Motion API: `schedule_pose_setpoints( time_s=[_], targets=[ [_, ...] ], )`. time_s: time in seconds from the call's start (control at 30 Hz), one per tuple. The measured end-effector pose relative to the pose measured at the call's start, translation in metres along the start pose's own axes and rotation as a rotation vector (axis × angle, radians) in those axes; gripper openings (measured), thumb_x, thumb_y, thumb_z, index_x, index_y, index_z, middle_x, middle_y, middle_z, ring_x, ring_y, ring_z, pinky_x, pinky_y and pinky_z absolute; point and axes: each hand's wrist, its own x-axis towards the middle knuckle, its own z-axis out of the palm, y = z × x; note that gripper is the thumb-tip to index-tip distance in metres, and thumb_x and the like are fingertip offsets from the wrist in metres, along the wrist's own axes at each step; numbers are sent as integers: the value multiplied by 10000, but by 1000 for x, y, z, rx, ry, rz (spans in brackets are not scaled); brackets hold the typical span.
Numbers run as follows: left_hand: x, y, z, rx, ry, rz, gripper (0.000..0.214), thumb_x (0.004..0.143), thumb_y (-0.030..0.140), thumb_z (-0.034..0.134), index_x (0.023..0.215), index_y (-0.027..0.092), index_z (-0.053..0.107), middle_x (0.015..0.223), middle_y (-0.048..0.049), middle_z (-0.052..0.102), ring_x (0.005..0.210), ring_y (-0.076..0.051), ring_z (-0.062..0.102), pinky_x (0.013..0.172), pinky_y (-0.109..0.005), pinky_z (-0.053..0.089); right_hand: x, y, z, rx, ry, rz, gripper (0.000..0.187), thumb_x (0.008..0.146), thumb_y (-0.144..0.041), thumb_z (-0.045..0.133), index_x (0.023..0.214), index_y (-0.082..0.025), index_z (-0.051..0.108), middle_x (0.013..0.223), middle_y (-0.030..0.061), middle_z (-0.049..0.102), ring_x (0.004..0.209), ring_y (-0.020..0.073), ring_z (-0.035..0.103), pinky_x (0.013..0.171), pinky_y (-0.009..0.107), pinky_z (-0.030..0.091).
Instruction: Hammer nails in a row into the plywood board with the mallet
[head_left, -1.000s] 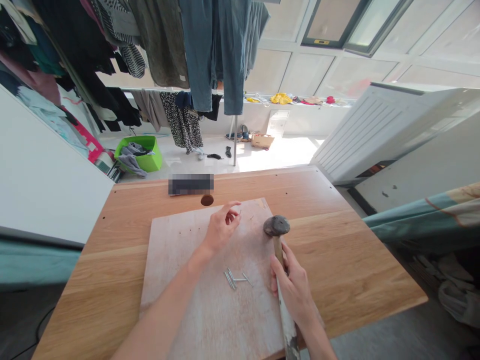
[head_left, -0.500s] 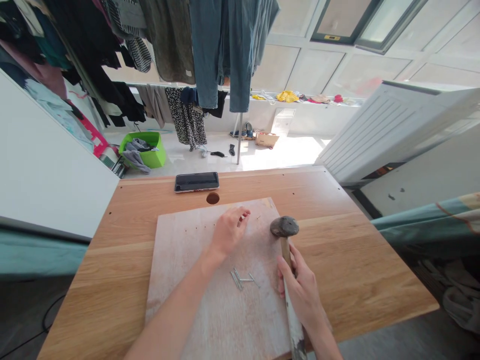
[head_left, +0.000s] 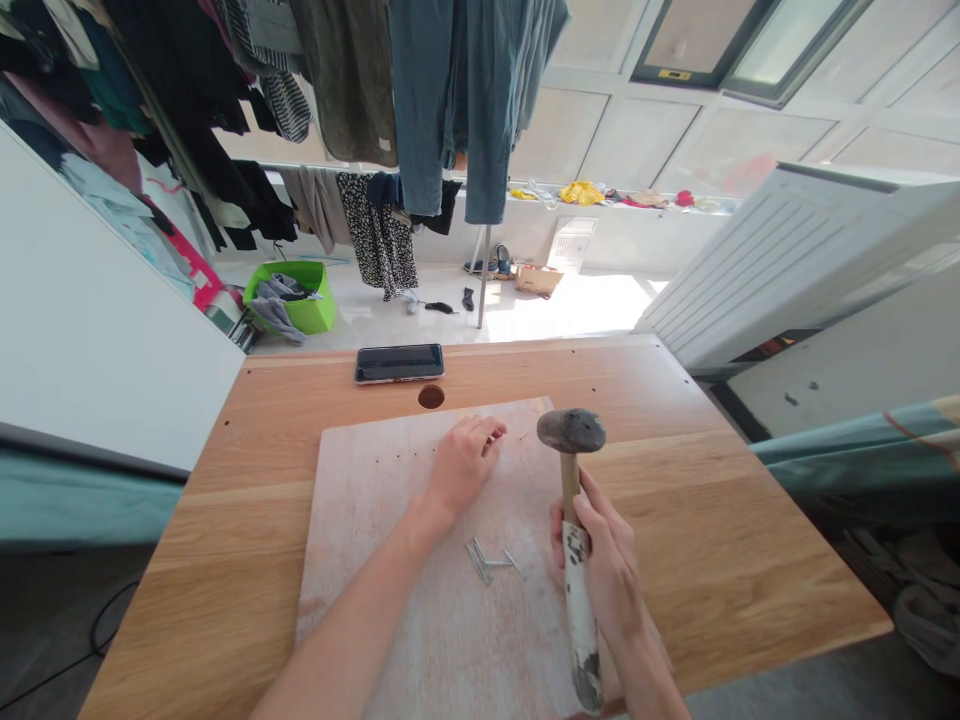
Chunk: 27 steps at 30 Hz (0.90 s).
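Observation:
My right hand is wrapped around the handle of a hammer, whose dark head is raised over the right edge of a pale wooden board. The lower handle is white and worn. Near the board's far edge, my left hand has its fingertips drawn together in a pinch; whatever they hold is too small or hidden to make out. Several loose nails lie on the board between my two arms. A row of small dark dots runs along the board to the left of my left hand.
The board lies on a wooden table. A phone rests at the table's far edge beside a round hole. Beyond stand a green basket of clothes and hanging laundry. A white panel borders the left side.
The hammer has lifted slightly and its handle stands more upright, with more of the white part showing. My left hand keeps its pinch at the same place on the board.

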Motion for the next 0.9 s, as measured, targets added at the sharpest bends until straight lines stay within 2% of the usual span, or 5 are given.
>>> schedule_pose_setpoints(
  time_s=[0.13, 0.33, 0.5, 0.73, 0.9],
  targets=[
    [0, 1, 1, -39, 27, -16, 186, 892, 50, 620, 1002, 197, 650, 878, -7, 698, 755, -136, 651, 752, -269, 543, 13, -4, 15, 235, -87, 67, 617, 889, -483, 626, 1421, -171, 596, 635, -25, 605, 417, 110, 461, 358, 208, 360],
    [0, 1, 2, -70, 33, -25, 267, 878, 37, 629, 1084, 207, 636, 849, 8, 708, 732, -129, 654, 745, -263, 541, 14, 2, 15, 335, -125, 120, 675, 824, -480, 733, 1405, -157, 614, 622, -26, 611, 406, 96, 471, 357, 197, 339],
    [0, 1, 1, -73, 34, -30, 288, 871, 41, 633, 1102, 213, 628, 833, 19, 699, 716, -122, 645, 722, -246, 528, 12, 3, 13, 338, -187, 116, 698, 831, -506, 723, 1409, -131, 610, 596, -30, 604, 374, 91, 473, 342, 190, 334],
    [0, 2, 0, -50, 29, -31, 382, 815, -24, 595, 1107, 218, 638, 822, 21, 687, 704, -121, 638, 704, -234, 514, 10, 5, 16, 272, -200, 115, 753, 835, -534, 723, 1433, -101, 578, 585, -40, 593, 383, 97, 485, 349, 199, 357],
    [0, 3, -2, -50, 30, -40, 363, 824, -10, 599, 1106, 215, 641, 823, 20, 685, 695, -120, 628, 685, -227, 500, 9, 5, 17, 265, -214, 92, 765, 839, -527, 724, 1452, -99, 565, 589, -40, 593, 399, 101, 490, 363, 209, 371]
  ],
)
